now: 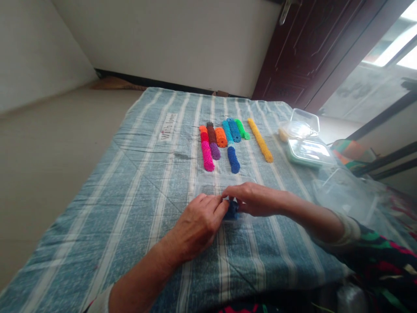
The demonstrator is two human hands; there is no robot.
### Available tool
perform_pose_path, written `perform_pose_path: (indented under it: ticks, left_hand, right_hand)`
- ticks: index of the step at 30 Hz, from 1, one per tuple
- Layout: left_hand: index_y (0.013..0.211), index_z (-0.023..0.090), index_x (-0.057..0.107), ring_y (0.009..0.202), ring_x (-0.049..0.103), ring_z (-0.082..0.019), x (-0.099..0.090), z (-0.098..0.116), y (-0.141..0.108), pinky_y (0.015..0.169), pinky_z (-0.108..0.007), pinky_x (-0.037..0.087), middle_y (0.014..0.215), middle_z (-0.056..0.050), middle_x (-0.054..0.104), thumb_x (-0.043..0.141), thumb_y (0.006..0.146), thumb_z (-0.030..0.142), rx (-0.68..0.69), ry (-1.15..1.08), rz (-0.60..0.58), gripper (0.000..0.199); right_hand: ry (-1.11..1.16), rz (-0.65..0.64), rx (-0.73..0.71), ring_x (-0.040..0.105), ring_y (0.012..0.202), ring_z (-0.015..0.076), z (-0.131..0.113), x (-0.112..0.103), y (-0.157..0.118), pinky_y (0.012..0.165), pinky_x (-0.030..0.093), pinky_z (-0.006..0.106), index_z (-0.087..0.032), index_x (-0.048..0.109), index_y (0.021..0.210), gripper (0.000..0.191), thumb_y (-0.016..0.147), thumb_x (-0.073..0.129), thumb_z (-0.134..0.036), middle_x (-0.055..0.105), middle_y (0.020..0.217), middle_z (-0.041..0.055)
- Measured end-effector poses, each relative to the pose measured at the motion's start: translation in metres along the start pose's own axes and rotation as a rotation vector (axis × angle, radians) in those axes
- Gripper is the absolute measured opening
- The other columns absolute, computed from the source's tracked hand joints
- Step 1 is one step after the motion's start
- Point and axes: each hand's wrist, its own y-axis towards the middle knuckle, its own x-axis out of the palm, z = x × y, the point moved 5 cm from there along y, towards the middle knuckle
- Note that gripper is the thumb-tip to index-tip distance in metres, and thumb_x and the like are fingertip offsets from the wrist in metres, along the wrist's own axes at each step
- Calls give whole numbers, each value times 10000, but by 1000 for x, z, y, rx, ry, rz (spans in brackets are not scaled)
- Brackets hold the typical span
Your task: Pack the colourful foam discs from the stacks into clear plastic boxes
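Observation:
Low over the middle of the cloth, both hands meet at a clear plastic box (pixel 208 180). A small bundle of dark blue notched discs (pixel 232 210) is between my fingers, inside or just above the box. My left hand (pixel 203 217) closes on its left side, with thumb and forefinger against it. From the right, my right hand (pixel 252 200) pinches the same bundle with bent fingers. Fingers partly hide the discs. Beyond the box lie rows of stacked discs: pink and red (pixel 207 154), brown and purple (pixel 211 139), orange (pixel 221 137), blue (pixel 233 160), green (pixel 241 129) and yellow (pixel 259 140).
Lidded clear containers (pixel 309 152) stand at the right edge of the striped cloth (pixel 130 208). Nearer, another clear plastic box or lid (pixel 348 195) lies beside my right forearm. A wall and a dark red door (pixel 302 43) rise behind.

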Motion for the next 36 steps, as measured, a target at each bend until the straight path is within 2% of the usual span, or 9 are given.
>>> perform_pose_path:
  ticks: [8,16,23,30,33,36]
  left_hand:
    - [1201,91,518,906,601,-276,2,-1,-1,773,-444,522,1015,-137,629,472,859,72,-3,23,-45,346]
    - [1196,120,549,965,588,-287,6,2,-2,812,-451,514,1077,-143,616,501,870,105,-16,60,-59,329]
    - [1238,180,551,1001,614,-300,11,10,-1,853,-506,509,1126,-170,627,465,911,128,-62,170,-56,342]
    - [1270,216,544,1026,637,-292,12,14,2,898,-497,507,1139,-157,647,476,916,133,-125,249,-97,370]
    - [1248,220,562,1002,642,-294,18,14,0,889,-499,512,1113,-150,656,486,909,142,-126,264,-57,356]
    - [1227,221,575,986,631,-305,28,13,-4,875,-514,511,1086,-155,653,483,905,156,-137,277,39,341]
  right_hand:
    - [24,33,5,634,830,153,4,3,-1,714,445,246,-180,519,1221,472,782,563,-11,694,960,46]
    - [-33,-14,27,641,852,170,2,2,-1,724,452,256,-154,478,1292,535,781,571,-24,698,1026,80]
    - [3,22,-11,638,821,160,4,5,1,684,446,242,-161,504,1249,462,800,548,-58,690,978,64]
    - [8,-2,-4,614,784,134,0,2,6,679,429,228,-175,550,1129,353,798,544,-54,679,943,38]
    - [8,-10,-22,605,760,128,-1,2,7,660,418,225,-179,557,1069,300,796,539,-56,674,915,27]
    - [17,-23,-26,611,773,134,0,1,8,663,425,226,-181,568,1051,288,792,546,-57,678,907,27]
